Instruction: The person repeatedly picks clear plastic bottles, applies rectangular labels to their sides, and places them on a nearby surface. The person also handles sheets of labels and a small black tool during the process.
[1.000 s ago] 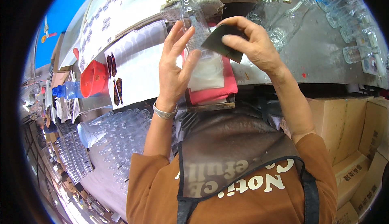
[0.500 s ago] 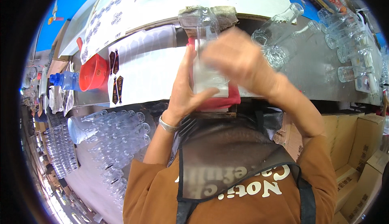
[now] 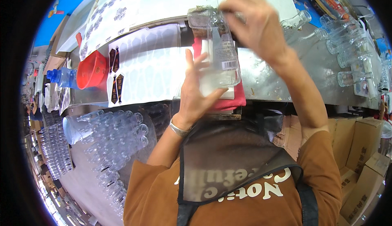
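A clear glass bottle (image 3: pixel 223 54) with a printed label and barcode lies in front of me, neck pointing away. Its upper part rests by a grey cloth-wrapped block (image 3: pixel 197 22); under it are a white pad and a red cloth (image 3: pixel 228 103). My left hand (image 3: pixel 195 89) is open beside the bottle's lower left side, fingers spread and thumb near the base. Close to the bottle's neck and shoulder is my right hand (image 3: pixel 257 27), its fingers bent and blurred by motion. Whether those fingers grip the neck I cannot make out.
Left of the bottle lies a label sheet (image 3: pixel 147 62) with two dark tie-shaped labels. A red bowl (image 3: pixel 93 71) and blue-capped plastic bottle (image 3: pixel 65 79) stand farther left. Several glass bottles (image 3: pixel 351 56) lie at right, and more (image 3: pixel 118 140) stand lower left. Cardboard boxes (image 3: pixel 359 144) are lower right.
My right hand has moved up and away, from over the bottle's body to near its neck. The bottle's printed side now shows. My left hand has shifted slightly right, with its fingers spread.
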`<state>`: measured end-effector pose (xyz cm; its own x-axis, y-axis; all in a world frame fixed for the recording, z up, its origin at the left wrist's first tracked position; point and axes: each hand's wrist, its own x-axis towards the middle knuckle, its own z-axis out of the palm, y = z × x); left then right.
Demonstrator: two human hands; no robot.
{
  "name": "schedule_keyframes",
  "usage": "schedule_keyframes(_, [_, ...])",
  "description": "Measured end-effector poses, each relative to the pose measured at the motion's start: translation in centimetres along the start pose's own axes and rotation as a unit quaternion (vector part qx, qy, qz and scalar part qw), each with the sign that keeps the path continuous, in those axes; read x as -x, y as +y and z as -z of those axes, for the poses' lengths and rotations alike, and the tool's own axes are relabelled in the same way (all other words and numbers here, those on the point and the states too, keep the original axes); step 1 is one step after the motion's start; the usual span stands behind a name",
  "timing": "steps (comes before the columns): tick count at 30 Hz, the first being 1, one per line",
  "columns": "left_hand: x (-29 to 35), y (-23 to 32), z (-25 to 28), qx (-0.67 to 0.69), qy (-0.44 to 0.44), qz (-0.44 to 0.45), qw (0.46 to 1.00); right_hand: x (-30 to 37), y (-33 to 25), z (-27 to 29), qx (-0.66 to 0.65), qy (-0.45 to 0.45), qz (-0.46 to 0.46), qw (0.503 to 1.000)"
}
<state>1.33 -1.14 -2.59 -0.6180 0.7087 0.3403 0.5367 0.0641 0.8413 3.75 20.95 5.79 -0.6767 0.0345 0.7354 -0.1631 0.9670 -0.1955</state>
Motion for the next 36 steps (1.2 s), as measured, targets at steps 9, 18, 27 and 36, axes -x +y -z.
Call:
schedule_keyframes(9, [0.6,-1.9,1.0,0.060,-0.034,0.030,0.997,1.7,0.5,0.8,-0.126,-0.002,-0.013,0.992])
schedule_keyframes(18, [0.6,-2.1,1.8,0.129,-0.066,0.075,0.987,7.0,0.7,0.8,-0.254,-0.001,-0.111,0.961])
schedule_keyframes(27, [-0.3,-1.5,3.1,0.049,-0.103,0.054,0.992,3.5,0.5,2.1,-0.143,0.032,-0.151,0.978])
schedule_keyframes(36, [-12.5,-0.4,5.0,-0.018,-0.010,-0.006,1.000,3.6,-1.7,0.0,-0.060,0.003,0.024,0.998])
